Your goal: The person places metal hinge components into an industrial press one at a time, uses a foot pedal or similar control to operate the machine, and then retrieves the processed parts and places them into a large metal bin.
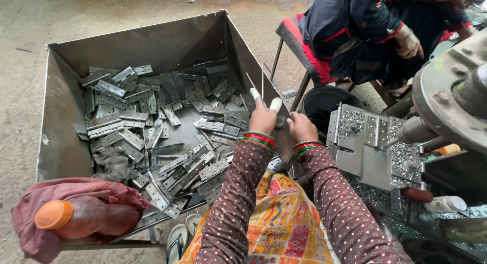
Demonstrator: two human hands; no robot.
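**A:** ok so what are we holding here? Our left hand (263,117) is reaching over the right edge of the big metal bin (66,142), fingers closed around a metal hinge plate (279,123), two taped fingertips sticking up.

**B:** yeah, and our right hand (301,127) is sitting just beside it, curled shut on the same plate from the other side. Can't really tell how much of the piece it's pinching though.

**A:** The bin is holding a loose pile of hinge plates (167,137). On its near left corner we're seeing an orange-capped bottle (81,218) lying on a reddish cloth (30,228).

**B:** On our right, the drilling jig (365,142) is sitting covered in metal shavings. Another person (365,25) is sitting further back.
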